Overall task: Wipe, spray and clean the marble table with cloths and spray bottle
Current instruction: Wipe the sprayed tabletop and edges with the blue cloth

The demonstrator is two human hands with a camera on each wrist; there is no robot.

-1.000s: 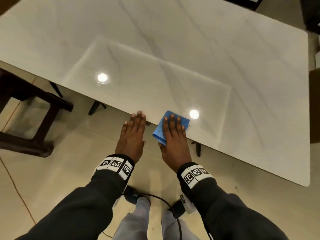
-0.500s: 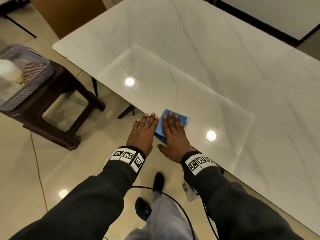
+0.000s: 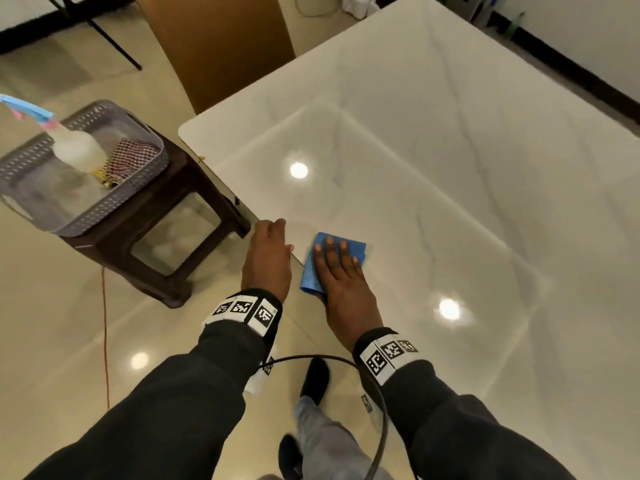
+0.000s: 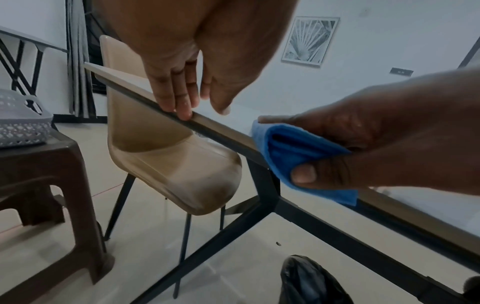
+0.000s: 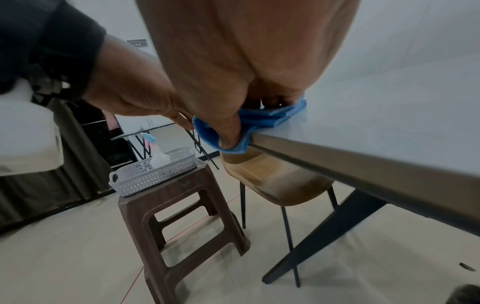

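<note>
The white marble table [image 3: 450,161] fills the right of the head view. A folded blue cloth [image 3: 349,249] lies at its near edge, partly hanging over. My right hand [image 3: 341,275] lies on it with fingers flat on top, while the thumb [image 4: 303,174] pinches the hanging part at the table's rim. My left hand [image 3: 268,252] is just left of it, its straight fingertips [image 4: 182,105] touching the table edge [image 4: 221,137] and holding nothing. A spray bottle [image 3: 78,150] with a blue trigger stands in a grey basket [image 3: 152,161] to the left.
The basket sits on a brown plastic stool [image 3: 162,282] close to the table's left corner, with a checked cloth [image 3: 131,155] in it. A tan chair [image 3: 221,46] is tucked at the table's left end. A black cable [image 3: 379,403] hangs by my legs.
Both hands and the blue cloth have slid left along the near edge toward the table's corner. The view turned left, bringing the stool, basket and chair into sight.
</note>
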